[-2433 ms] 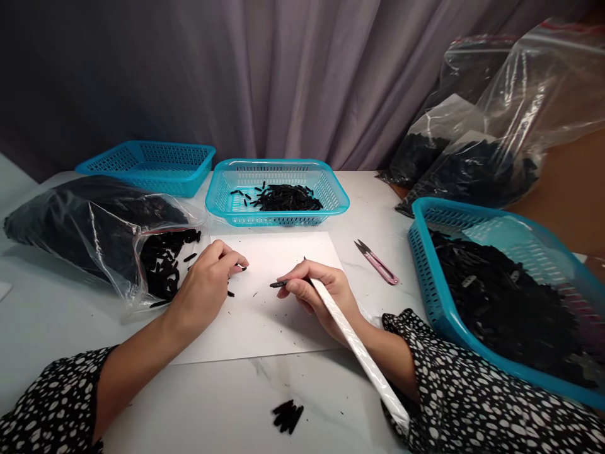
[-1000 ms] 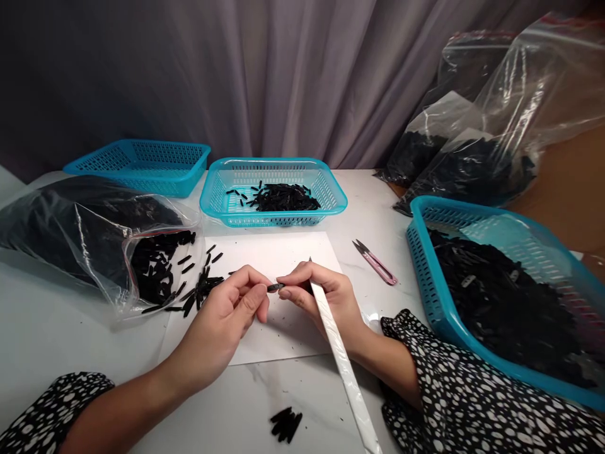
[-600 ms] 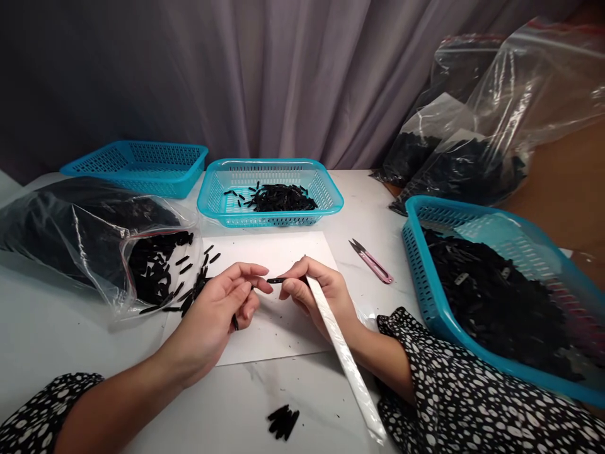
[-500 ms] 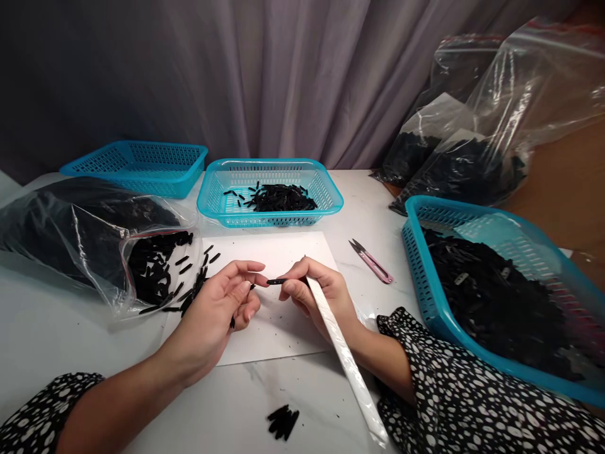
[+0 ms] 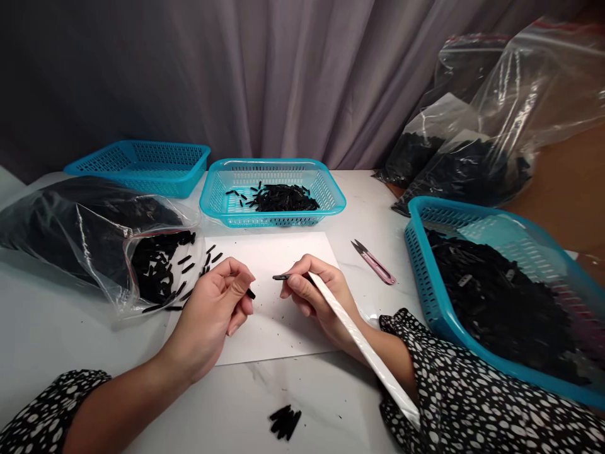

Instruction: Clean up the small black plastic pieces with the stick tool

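My left hand point(image 5: 215, 309) is curled over the white paper sheet point(image 5: 269, 252), fingers closed round small black pieces; one tip point(image 5: 251, 294) pokes out below the fingers. My right hand point(image 5: 316, 295) pinches a small black piece point(image 5: 281, 277) at its fingertips and also grips a long white strip point(image 5: 363, 350) that runs back past my wrist. The two hands are a short gap apart. Loose black pieces point(image 5: 198, 274) lie on the paper's left edge, just beside my left hand.
A clear bag of black pieces point(image 5: 94, 233) lies open at left. Teal baskets: one empty point(image 5: 142, 165), one with a few pieces point(image 5: 274, 192), one full at right point(image 5: 496, 296). Pink snips point(image 5: 375, 261) lie right of the paper. More bags point(image 5: 472, 145) stand behind. A small black cluster point(image 5: 285, 421) lies near me.
My left hand reached the bag's mouth, dragged pieces out onto the paper, met the right hand's piece, then drew back left and closed. The right hand lifted slightly.
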A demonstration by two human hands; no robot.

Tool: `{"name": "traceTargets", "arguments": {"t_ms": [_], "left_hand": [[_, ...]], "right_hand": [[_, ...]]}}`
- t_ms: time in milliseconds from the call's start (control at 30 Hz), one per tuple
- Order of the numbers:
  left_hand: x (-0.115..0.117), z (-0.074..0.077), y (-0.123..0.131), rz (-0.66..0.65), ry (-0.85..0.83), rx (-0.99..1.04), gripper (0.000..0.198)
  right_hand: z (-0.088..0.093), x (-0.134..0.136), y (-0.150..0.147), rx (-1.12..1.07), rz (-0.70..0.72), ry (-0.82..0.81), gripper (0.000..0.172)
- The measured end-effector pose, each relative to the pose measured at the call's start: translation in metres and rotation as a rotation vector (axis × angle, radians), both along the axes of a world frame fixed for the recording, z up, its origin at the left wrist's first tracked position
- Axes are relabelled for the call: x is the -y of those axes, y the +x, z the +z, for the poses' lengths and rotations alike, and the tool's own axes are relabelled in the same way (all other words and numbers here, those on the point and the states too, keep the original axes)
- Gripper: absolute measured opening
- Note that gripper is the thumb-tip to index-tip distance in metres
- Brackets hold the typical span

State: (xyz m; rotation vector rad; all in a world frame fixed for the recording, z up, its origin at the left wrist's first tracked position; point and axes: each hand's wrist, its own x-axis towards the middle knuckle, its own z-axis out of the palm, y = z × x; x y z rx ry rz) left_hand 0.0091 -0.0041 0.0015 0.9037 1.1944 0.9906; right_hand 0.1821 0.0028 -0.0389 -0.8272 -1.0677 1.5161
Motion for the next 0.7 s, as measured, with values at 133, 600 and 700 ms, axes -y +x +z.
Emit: {"name": "traceTargets", "arguments": {"t_ms": [133,600,700], "left_hand": [[0.002,0.000,0.001,0.019,0.024,0.016,0.039],[0.005,-0.011,0.007,-0.003,0.159,-0.043,0.030],[0.006,-0.006,0.007,-0.010,0.143,-0.020,0.026]], "right_hand": [[-0.002,0.000,0.002,-0.090,0.070,-0.032,0.021],[-0.004,0.002,-0.004,0.292,-0.010,0.294,0.007],[-0.005,0.002,-0.003,0.325,-0.047,0.327,0.008]]}}
